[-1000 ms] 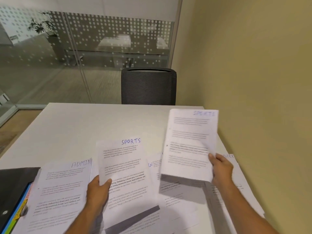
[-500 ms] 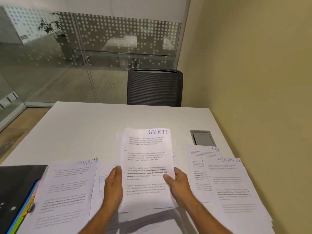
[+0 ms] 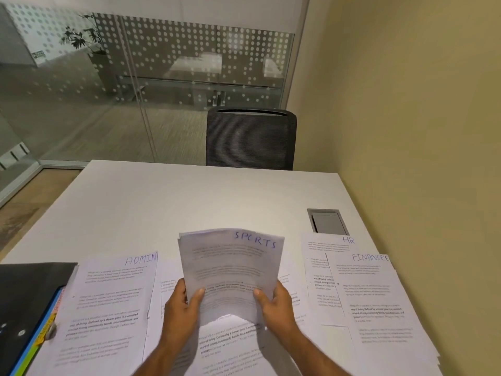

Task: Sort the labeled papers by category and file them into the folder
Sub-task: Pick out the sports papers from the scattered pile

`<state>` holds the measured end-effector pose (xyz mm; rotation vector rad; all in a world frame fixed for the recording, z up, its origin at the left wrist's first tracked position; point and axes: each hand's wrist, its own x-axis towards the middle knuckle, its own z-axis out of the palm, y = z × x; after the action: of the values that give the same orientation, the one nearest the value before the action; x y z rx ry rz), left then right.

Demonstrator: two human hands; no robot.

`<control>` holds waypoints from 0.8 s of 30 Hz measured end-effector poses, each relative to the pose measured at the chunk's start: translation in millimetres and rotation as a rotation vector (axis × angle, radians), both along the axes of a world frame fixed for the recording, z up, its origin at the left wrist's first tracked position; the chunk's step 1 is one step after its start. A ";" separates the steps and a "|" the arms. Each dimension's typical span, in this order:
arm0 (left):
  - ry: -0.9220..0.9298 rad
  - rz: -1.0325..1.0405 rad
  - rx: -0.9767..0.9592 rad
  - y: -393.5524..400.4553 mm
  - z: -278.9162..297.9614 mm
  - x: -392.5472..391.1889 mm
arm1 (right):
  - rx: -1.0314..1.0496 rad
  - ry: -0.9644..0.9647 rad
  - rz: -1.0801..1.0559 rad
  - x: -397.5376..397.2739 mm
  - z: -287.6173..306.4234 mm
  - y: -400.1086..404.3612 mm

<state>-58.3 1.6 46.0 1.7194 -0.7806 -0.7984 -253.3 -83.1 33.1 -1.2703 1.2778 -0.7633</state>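
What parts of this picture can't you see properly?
- Head view: the folder is cut off by the left and bottom edges.
- The small print on the SPORTS papers is blurred and unreadable.
- The sheets under them are partly hidden by the left hand and right hand.
- The HR paper is partly covered by the FINANCE paper.

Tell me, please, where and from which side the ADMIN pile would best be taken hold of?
Probably the ADMIN pile is best gripped at its right long edge, coming from the right. That edge lies free on the table, while the left edge abuts the folder. Both hands hold the SPORTS sheets, so one must let go first.
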 end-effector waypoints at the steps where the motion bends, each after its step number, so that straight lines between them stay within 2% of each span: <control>1: -0.007 0.025 0.006 -1.0 -0.2 2.4 | -0.039 0.051 0.000 3.2 1.1 -0.7; 4: -0.027 0.123 0.000 -5.3 3.9 16.7 | -0.167 0.217 0.054 5.6 -0.6 3.2; 5: -0.052 0.157 0.001 -5.7 5.1 24.0 | -0.198 0.311 0.142 3.8 -4.8 6.0; 8: -0.094 0.282 0.018 -0.7 5.6 52.4 | -0.284 0.729 0.581 -10.1 -35.1 19.7; 10: -0.117 0.366 0.052 7.3 1.7 74.3 | -0.285 0.892 0.685 -24.1 -52.6 28.8; 15: -0.104 0.496 0.138 29.6 3.1 98.7 | -0.179 1.098 0.597 -55.2 -63.6 26.5; 24: -0.069 0.492 0.211 43.0 -5.1 103.0 | -0.114 1.276 0.437 -88.2 -43.7 -3.3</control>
<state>44.7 44.6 40.9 2.0243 -0.2962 -0.4949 -341.5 -86.4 -10.6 -2.1516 1.7965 0.4303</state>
